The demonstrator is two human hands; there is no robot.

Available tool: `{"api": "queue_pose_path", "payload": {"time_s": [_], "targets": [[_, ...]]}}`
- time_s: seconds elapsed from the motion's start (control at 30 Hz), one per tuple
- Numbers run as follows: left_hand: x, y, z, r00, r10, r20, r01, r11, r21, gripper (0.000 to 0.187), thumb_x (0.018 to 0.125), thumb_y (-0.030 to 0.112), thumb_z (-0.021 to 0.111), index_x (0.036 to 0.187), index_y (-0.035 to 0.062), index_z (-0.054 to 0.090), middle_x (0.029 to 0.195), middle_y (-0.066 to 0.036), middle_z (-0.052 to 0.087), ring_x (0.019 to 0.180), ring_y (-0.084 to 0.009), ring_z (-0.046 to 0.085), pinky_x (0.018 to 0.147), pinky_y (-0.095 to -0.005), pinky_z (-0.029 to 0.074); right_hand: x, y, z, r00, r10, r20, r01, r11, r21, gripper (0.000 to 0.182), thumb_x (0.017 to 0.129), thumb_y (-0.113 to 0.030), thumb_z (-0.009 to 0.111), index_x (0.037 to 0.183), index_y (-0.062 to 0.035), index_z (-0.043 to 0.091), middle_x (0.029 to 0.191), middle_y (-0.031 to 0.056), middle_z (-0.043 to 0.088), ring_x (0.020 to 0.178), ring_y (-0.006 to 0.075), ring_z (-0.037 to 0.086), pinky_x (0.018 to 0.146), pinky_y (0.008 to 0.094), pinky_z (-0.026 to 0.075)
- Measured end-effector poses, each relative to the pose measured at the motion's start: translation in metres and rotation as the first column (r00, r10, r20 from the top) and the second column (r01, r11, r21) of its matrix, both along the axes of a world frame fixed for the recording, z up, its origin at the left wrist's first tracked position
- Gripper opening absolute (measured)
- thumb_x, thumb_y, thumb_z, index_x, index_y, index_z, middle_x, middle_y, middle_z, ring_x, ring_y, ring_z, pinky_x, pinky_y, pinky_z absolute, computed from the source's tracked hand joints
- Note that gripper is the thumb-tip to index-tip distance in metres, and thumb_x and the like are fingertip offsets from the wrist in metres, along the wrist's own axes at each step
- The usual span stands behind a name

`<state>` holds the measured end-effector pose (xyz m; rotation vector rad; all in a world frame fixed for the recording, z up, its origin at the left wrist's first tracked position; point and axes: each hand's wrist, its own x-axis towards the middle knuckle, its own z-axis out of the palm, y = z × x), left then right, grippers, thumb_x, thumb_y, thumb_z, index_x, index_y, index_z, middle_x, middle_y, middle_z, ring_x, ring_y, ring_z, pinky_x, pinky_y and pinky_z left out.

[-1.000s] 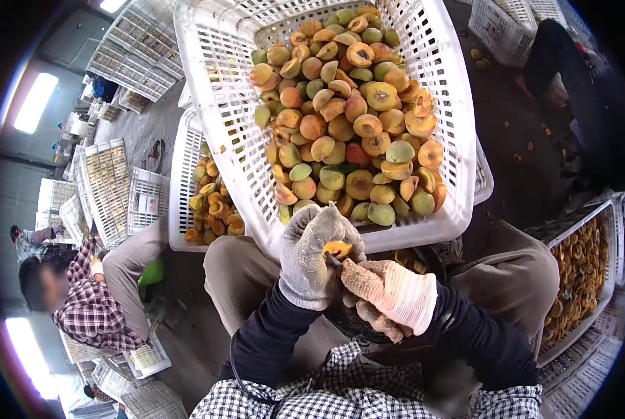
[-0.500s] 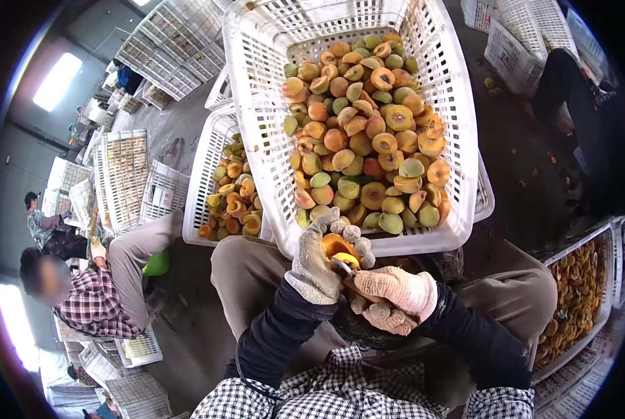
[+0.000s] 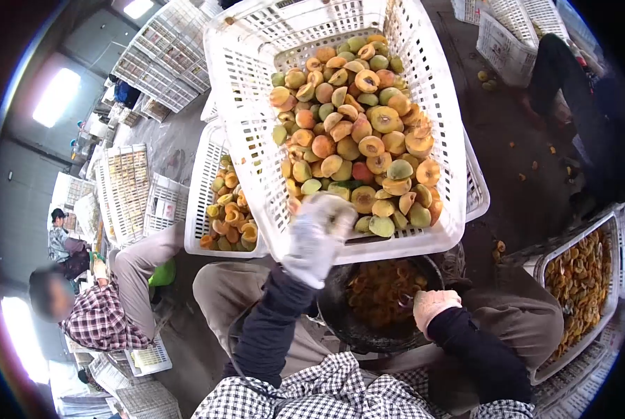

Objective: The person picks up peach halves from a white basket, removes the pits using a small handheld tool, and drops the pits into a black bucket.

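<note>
My left hand (image 3: 321,234), gloved and smeared by motion, is over the near edge of the white crate (image 3: 424,244), against the fruit; its fingers are not clear. Halved green and orange fruits (image 3: 368,146) fill much of that crate. My right hand (image 3: 434,309), also gloved, is closed at the right rim of a dark bowl (image 3: 337,322) between the knees. A small metal tool (image 3: 404,300) sticks out from it over the bowl. Orange pieces (image 3: 379,293) lie inside the bowl.
A lower crate of halved fruit (image 3: 232,209) stands to the left. At the right is a crate of orange pieces (image 3: 578,286). A person in a plaid shirt (image 3: 103,321) sits at the left; another person's dark-clothed leg (image 3: 560,77) shows at upper right.
My hands have separated. The left moved up to the crate's fruit, and the right moved right and down to the bowl. The cut fruit they held is gone from them, and the bowl shows.
</note>
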<state>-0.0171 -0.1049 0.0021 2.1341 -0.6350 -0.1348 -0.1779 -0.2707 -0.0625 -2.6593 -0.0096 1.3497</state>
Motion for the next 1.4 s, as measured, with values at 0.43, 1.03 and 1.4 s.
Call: {"api": "queue_pose_path", "payload": {"time_s": [0.43, 1.03, 1.4], "targets": [[0.023, -0.014, -0.037, 0.696, -0.113, -0.710, -0.204, 0.916, -0.346, 0.035, 0.080, 0.042, 0.061, 0.100, 0.0127, 0.057, 0.078, -0.007, 0.060, 0.064, -0.0195, 0.058, 0.055, -0.0308, 0.048, 0.016, -0.003, 0.052, 0.768, -0.563, 0.305, 0.384, 0.787, 0.484, 0.026, 0.087, -0.031, 0.052, 0.092, -0.0063, 0.057, 0.075, 0.0178, 0.063, 0.071, 0.0345, 0.063, 0.064, 0.0425, 0.050], [-0.011, 0.005, 0.008, 0.308, -0.445, -0.841, -0.761, 0.415, -0.498, 0.033, 0.088, 0.039, 0.054, 0.087, 0.0057, 0.057, 0.080, -0.012, 0.061, 0.075, -0.0283, 0.061, 0.077, -0.0447, 0.050, 0.063, 0.058, 0.074, 0.502, -0.594, 0.629, 0.176, 0.782, 0.598, 0.017, 0.085, -0.024, 0.057, 0.084, -0.0073, 0.053, 0.061, 0.0114, 0.057, 0.052, 0.0293, 0.059, 0.045, 0.0373, 0.046], [-0.021, 0.017, 0.007, 0.438, -0.233, -0.868, -0.706, 0.509, -0.492, 0.028, 0.089, 0.032, 0.055, 0.086, 0.0040, 0.054, 0.077, -0.011, 0.058, 0.075, -0.0244, 0.059, 0.069, -0.0344, 0.049, 0.069, 0.073, 0.070, 0.608, -0.576, 0.546, 0.169, 0.766, 0.620, 0.031, 0.085, -0.036, 0.054, 0.084, -0.0052, 0.053, 0.059, 0.0119, 0.057, 0.044, 0.0316, 0.056, 0.043, 0.0415, 0.046]]}}
